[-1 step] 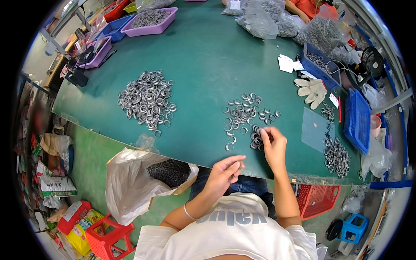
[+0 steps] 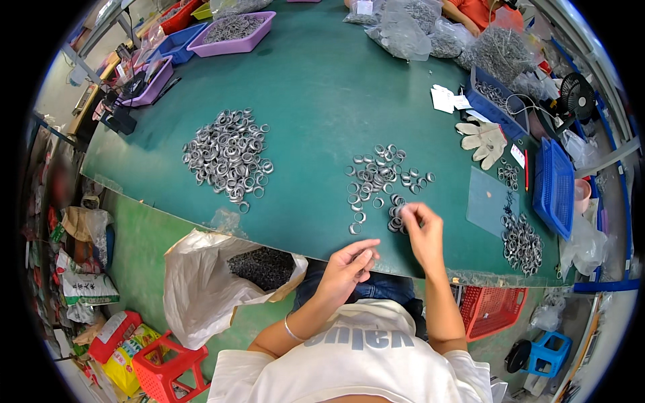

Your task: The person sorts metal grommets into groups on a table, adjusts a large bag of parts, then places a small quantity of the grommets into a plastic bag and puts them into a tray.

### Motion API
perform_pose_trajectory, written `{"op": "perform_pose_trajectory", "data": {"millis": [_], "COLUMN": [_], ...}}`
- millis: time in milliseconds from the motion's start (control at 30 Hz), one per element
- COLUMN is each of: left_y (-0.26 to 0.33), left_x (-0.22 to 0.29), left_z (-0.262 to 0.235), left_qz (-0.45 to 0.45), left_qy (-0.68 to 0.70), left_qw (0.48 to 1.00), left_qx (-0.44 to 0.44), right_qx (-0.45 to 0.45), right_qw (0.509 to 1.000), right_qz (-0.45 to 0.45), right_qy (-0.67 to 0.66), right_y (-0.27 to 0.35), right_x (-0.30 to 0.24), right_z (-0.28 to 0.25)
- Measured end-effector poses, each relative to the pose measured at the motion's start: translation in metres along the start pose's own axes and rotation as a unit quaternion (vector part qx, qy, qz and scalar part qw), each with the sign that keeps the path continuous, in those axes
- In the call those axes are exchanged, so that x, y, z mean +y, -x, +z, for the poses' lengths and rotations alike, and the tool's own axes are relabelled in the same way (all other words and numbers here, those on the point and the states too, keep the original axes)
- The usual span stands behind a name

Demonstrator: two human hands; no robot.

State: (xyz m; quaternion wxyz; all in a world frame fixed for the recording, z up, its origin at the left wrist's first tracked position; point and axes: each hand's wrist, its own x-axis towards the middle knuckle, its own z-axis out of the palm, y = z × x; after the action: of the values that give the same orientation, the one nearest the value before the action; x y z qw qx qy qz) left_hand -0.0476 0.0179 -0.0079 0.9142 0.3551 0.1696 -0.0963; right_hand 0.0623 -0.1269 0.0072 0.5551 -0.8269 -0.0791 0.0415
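My right hand (image 2: 426, 235) reaches over the table's near side, thumb and forefinger pinched on a grey metal ring at the edge of a small tight cluster of rings (image 2: 395, 220). By the table's front edge, my left hand (image 2: 347, 267) is half curled: the forefinger points toward the right hand and the thumb presses on the other fingers. Whatever may lie inside that curl is hidden. Just beyond both hands is a loose spread of metal rings (image 2: 376, 176). A larger heap of rings (image 2: 228, 154) lies farther left, and another pile of rings (image 2: 523, 245) is at the right.
An opened white sack (image 2: 201, 282) of dark small parts stands below the front edge. Along the right are a glove (image 2: 485, 141), a red pen (image 2: 527, 171), blue baskets (image 2: 555, 188) and a fan (image 2: 578, 94). Filled plastic bags (image 2: 403, 33) and a purple tray (image 2: 232, 46) sit at the far side.
My right hand has shifted very slightly toward me, its fingertips still at the small ring cluster. My left hand has barely moved.
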Motion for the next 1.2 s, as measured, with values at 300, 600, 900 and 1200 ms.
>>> {"op": "perform_pose_trajectory", "data": {"millis": [300,600,900,1200], "left_y": [-0.005,-0.003,-0.008,-0.003], "left_x": [0.01,-0.001,-0.002,0.003], "left_z": [-0.002,-0.007,-0.006,-0.003], "left_qz": [-0.039,0.008,-0.003,-0.01], "left_qy": [0.016,-0.033,0.032,0.005], "left_qw": [0.999,0.999,0.999,1.0], "left_qx": [-0.02,-0.032,-0.004,0.021], "right_qx": [-0.067,0.077,-0.186,0.069], "right_qw": [0.993,0.923,0.939,0.903], "right_qz": [-0.098,-0.227,-0.266,-0.21], "right_qy": [0.025,0.3,0.113,0.369], "right_y": [0.016,-0.018,0.027,-0.04], "right_x": [-0.022,-0.009,-0.037,0.003], "right_z": [-0.006,0.006,-0.001,0.008]}}
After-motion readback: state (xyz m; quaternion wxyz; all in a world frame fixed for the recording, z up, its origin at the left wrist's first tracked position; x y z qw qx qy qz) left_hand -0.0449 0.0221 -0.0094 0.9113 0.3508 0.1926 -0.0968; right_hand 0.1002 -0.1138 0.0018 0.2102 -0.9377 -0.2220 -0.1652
